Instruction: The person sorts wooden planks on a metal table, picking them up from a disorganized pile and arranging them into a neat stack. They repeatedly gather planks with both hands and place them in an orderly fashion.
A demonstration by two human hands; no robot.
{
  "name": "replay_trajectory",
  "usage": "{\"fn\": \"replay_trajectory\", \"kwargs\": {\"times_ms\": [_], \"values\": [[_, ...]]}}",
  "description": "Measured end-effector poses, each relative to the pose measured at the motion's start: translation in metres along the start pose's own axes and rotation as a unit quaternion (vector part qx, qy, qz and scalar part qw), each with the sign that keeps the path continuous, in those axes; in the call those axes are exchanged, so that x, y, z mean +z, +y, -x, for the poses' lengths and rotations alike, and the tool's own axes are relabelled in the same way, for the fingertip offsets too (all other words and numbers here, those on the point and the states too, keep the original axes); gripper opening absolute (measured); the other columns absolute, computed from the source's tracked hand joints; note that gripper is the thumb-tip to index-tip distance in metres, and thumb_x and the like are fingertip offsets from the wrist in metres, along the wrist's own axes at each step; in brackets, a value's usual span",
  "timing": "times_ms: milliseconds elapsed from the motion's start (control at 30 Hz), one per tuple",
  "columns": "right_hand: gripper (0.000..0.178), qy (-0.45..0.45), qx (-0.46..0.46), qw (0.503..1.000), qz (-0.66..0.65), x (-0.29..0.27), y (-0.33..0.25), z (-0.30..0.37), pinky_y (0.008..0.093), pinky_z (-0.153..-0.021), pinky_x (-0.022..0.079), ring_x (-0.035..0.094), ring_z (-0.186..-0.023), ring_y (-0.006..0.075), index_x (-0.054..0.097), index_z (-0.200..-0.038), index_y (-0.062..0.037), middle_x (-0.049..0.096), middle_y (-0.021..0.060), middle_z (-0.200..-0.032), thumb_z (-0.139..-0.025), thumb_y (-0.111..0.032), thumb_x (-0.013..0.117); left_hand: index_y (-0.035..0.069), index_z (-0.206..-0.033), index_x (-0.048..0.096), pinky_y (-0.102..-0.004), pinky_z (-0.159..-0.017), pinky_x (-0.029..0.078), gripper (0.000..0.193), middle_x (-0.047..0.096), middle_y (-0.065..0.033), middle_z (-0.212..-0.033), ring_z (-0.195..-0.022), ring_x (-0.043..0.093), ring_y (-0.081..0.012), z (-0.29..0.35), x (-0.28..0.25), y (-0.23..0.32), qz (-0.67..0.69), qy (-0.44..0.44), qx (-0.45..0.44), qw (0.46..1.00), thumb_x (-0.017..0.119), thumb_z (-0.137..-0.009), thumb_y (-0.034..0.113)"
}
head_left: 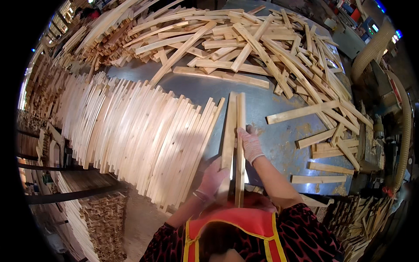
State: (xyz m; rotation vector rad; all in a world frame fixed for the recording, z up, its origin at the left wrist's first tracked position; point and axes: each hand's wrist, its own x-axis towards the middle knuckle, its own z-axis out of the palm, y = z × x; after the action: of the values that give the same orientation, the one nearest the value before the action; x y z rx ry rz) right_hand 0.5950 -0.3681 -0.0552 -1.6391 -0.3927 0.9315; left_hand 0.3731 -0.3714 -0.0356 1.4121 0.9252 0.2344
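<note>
My left hand, in a thin pale glove, is closed round the lower part of a wooden strip that points away from me. Beside it runs a second wooden strip, gripped around its middle by my right hand, gloved the same way. Both strips lie nearly parallel over the metal table, their far ends close together and a narrow gap between them nearer me. Just left of my hands, a long row of strips is laid side by side.
A loose heap of wooden pieces covers the table's far side. Several short pieces lie at the right among sawdust. Stacked wood stands at the lower left. A ribbed hose and machinery border the right.
</note>
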Motion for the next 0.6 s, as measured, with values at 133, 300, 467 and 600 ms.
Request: {"fn": "replay_trajectory", "kwargs": {"times_ms": [133,300,467,600], "values": [[0.070,-0.030,-0.049,0.914,0.401,0.011,0.035,0.007,0.0508,-0.105,0.051,0.063,-0.117,0.0531,0.055,-0.138,0.0073,0.063,0.0389,-0.126,-0.094,-0.047,0.061,0.003,-0.125,0.056,-0.0583,-0.086,0.054,0.043,0.071,-0.0261,-0.108,-0.100,0.069,-0.0480,0.044,-0.017,-0.006,-0.335,0.100,0.039,0.936,0.067,-0.094,0.030],[0.071,-0.224,-0.032,0.898,0.376,0.039,0.018,0.015,0.0491,-0.108,0.049,0.062,-0.126,0.0473,0.058,-0.139,0.0011,0.066,0.0314,-0.132,-0.096,-0.055,0.063,0.006,-0.150,0.051,-0.0556,-0.111,0.043,0.081,0.054,-0.0186,-0.150,-0.137,0.052,-0.0380,0.052,-0.027,-0.009,-0.613,0.107,0.036,0.782,0.071,-0.086,0.051],[0.041,-0.043,-0.308,0.694,0.649,-0.056,-0.058,-0.037,0.0476,-0.100,0.048,0.069,-0.115,0.0342,0.075,-0.121,-0.0176,0.075,0.0166,-0.117,-0.087,-0.040,0.075,0.007,-0.152,0.049,-0.0566,-0.118,0.035,0.078,0.047,-0.0168,-0.156,-0.143,0.044,-0.0397,0.024,-0.032,-0.005,-0.616,0.108,0.028,0.780,0.070,-0.085,0.040],[0.037,-0.126,-0.139,0.593,0.783,-0.138,-0.081,-0.089,0.0475,-0.098,0.046,0.068,-0.114,0.0269,0.074,-0.118,-0.0203,0.074,0.0065,-0.110,-0.083,-0.033,0.075,0.006,-0.150,0.051,-0.0566,-0.118,0.035,0.078,0.051,-0.0172,-0.151,-0.142,0.045,-0.0401,-0.001,-0.004,-0.007,-0.619,0.152,0.142,0.757,0.075,-0.082,0.035]]}}
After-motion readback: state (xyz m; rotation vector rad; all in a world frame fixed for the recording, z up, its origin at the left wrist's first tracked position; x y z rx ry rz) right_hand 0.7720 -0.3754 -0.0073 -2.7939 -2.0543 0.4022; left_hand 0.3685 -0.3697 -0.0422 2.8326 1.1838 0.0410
